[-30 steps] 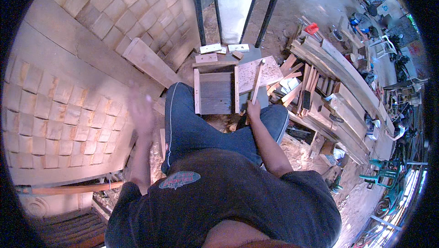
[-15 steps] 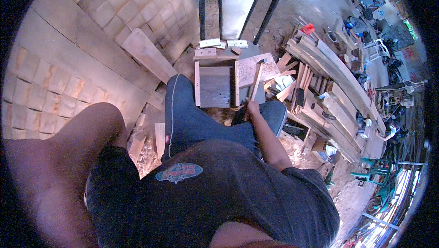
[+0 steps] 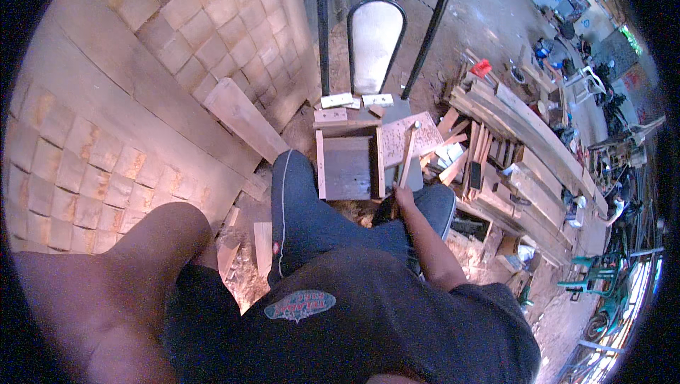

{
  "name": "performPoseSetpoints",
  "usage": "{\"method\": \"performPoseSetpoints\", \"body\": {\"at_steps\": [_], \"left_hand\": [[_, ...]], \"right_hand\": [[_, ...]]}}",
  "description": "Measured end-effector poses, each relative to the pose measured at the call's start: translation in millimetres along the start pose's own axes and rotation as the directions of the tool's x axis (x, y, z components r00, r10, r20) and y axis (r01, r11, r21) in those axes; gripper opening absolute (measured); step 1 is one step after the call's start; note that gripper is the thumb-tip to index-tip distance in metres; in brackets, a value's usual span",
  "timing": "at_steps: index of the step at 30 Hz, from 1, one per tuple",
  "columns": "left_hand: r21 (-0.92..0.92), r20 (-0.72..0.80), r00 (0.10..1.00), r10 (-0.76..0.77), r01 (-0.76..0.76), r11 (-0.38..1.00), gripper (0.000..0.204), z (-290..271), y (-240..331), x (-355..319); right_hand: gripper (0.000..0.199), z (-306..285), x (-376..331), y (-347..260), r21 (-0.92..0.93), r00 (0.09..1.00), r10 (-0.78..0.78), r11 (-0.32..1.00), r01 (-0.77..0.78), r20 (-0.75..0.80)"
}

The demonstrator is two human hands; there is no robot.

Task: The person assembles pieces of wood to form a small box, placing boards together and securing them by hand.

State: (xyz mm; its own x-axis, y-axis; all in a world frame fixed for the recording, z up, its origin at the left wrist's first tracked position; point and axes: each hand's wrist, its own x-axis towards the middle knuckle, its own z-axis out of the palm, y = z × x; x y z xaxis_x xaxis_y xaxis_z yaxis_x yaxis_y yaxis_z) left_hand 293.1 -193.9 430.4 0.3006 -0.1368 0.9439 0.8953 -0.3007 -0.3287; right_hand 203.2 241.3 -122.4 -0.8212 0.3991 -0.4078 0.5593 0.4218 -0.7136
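Sitting in jeans before a metal-backed chair (image 3: 376,48), closing the right hand (image 3: 402,196) around the handle of a hammer (image 3: 409,157). Raising the left arm (image 3: 166,228), bent close to the camera, with the left hand out of view; cannot tell whether wide, narrow or holding something. Facing an open wooden box (image 3: 321,168), apparently lying on the seat just beyond the knees, left of the hammer and beside a speckled board (image 3: 430,133). Seemingly holding the hammer ready rather than striking; for any stroke, probably needing the left hand down, steadying the box.
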Motion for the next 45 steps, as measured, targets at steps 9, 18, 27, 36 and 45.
{"method": "performPoseSetpoints", "body": {"at_steps": [9, 18, 27, 36, 45], "left_hand": [[-0.088, -0.033, 0.996, -0.081, 0.078, 0.993, 0.032, 9.3, 5.3, -11.8], [-0.309, -0.069, 0.956, -0.286, 0.252, 0.917, 0.026, 17.1, -18.5, -44.8], [0.72, -0.405, -0.072, -0.911, 0.589, -0.367, 0.036, 16.2, -38.8, -313.5], [0.913, -0.279, -0.246, -0.928, 0.232, -0.336, 0.066, -7.3, 41.8, -453.9], [0.814, -0.414, -0.438, -0.798, 0.214, -0.54, 0.077, -23.3, 30.2, -486.5]], "right_hand": [[0.039, 13.6, 23.1, 29.6, 0.091, 0.982, 0.156, 0.982, -0.165, 0.104], [0.031, 31.9, 34.0, 47.7, 0.227, 0.998, 0.062, 0.972, -0.065, 0.021], [0.044, 34.4, 47.9, 42.9, 0.024, 0.972, 0.082, 0.997, -0.079, -0.219], [0.014, 4.7, 13.9, -13.1, 0.723, 0.835, 0.104, 0.45, -0.524, 0.54], [0.013, 14.5, 23.0, -13.5, 0.692, 0.827, 0.068, 0.513, -0.508, 0.557]]}}
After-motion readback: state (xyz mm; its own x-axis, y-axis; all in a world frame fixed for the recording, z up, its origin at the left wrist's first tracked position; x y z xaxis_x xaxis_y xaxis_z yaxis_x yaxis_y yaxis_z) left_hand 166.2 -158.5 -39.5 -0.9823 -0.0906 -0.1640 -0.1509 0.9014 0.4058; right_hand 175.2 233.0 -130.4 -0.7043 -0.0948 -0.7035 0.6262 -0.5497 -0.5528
